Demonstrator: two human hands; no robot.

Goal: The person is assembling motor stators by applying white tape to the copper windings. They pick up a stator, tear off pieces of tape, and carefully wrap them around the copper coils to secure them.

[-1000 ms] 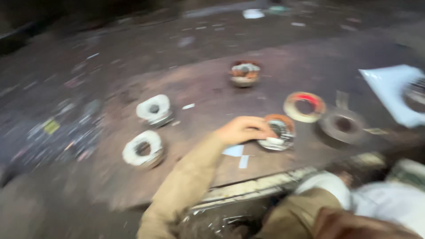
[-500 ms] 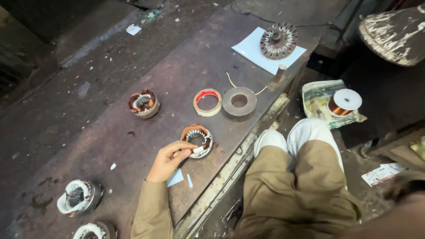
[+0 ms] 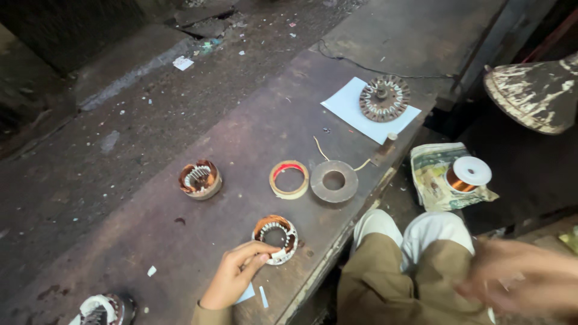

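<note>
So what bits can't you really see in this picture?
- Right hand, head view: smeared by motion blur, so open or holding something cannot be told.
- Wound coil at the bottom edge: cut off by the frame.
- Left hand fingertips on the copper-wound ring: whether they grip it is unclear.
</note>
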